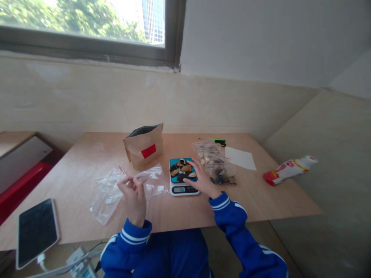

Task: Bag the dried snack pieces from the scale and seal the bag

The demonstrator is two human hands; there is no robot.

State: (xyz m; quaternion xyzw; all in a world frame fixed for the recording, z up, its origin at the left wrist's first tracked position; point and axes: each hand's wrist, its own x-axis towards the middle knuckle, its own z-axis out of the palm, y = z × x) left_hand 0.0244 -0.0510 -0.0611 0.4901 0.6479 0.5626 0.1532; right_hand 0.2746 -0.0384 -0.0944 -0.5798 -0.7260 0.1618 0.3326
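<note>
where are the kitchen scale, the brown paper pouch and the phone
kitchen scale (184, 189): head view, on its white front edge beside the display
brown paper pouch (144, 148): head view, on its front face above the red label
phone (36, 231): head view, middle of its dark screen

Clear glossy plastic bag (150, 181); matt wood table (261, 197); matt brown paper pouch (144, 148)

Weighing dried pieces at a wooden table (261, 200)

Left hand (133, 199) pinching an empty clear bag (152, 182); right hand (203, 178) resting at the small scale (183, 184), touching the pieces (182, 170) on its blue platform.
</note>
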